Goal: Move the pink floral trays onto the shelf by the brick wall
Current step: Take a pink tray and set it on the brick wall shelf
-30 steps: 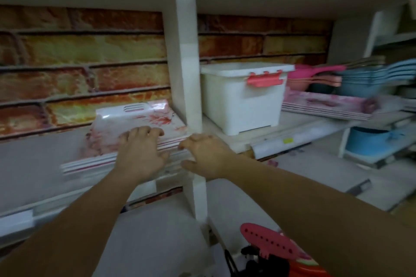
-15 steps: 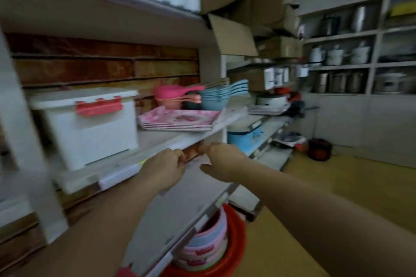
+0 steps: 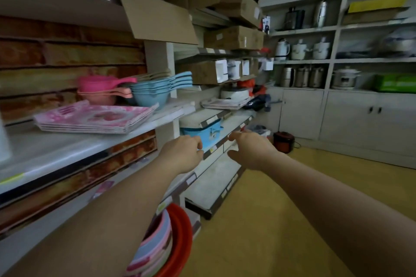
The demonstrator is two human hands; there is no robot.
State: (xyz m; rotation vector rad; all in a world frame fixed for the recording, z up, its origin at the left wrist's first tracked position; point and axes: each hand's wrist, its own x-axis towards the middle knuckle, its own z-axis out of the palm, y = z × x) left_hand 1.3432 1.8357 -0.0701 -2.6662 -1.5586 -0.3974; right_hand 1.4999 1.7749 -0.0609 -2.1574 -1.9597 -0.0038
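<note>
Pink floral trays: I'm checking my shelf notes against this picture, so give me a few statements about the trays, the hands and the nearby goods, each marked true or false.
1. The pink floral trays lie in a flat stack on the shelf in front of the brick wall. True.
2. The left hand grips the top tray. False: it holds nothing and hangs in the air to the right of the stack.
3. The right hand is empty, fingers stretched forward. True.
4. The blue ladles stand on the floor. False: they are stacked on the same shelf, behind the trays.
5. The pink ladles sit to the left of the blue ones. True.
6. The red basin rests on top of the trays. False: it is down low beside the shelving.
</note>
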